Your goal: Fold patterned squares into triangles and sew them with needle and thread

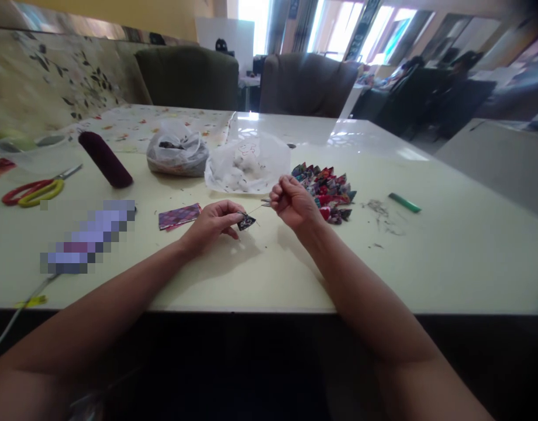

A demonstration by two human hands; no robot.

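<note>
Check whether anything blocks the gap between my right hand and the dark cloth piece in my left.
Nothing visible blocks it: only a thin thread runs between the cloth piece and the right hand. Metal tips show by that hand; whether held, I cannot tell.

The pale table (448, 263) carries scissors (57, 185) at far left, a white bag (247, 169) near upper centre, colourful pieces (333, 188) right of centre.

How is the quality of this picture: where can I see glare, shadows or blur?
Head view: strong glare whitens the windows and reflects off the far part of the table; head view: soft shadows lie on the table below the left hand and right hand; head view: the dark chairs at upper right look smeared.
</note>
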